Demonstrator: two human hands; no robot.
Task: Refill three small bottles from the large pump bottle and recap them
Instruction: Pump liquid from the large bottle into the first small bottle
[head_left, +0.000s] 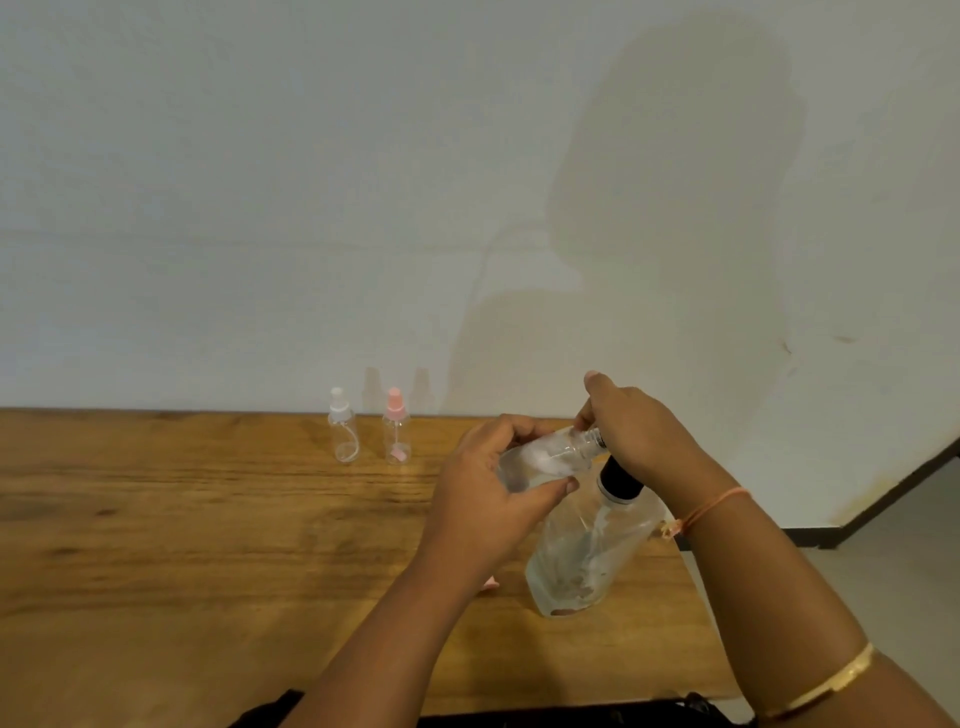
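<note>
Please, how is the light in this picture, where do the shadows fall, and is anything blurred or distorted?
Head view: soft light from behind the person casts a large shadow on the pale wall; faint shadows stand behind the white-capped small bottle and the pink-capped small bottle. The clear small bottle in the left hand looks smeared. The wooden table edge bows slightly, wide-angle distortion.

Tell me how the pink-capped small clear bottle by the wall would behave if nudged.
The pink-capped small clear bottle looks nearly empty, so probably very light. Tall, narrow and upright on the wooden table, it would likely tip rather than slide. Its round body would probably roll once down.
</note>
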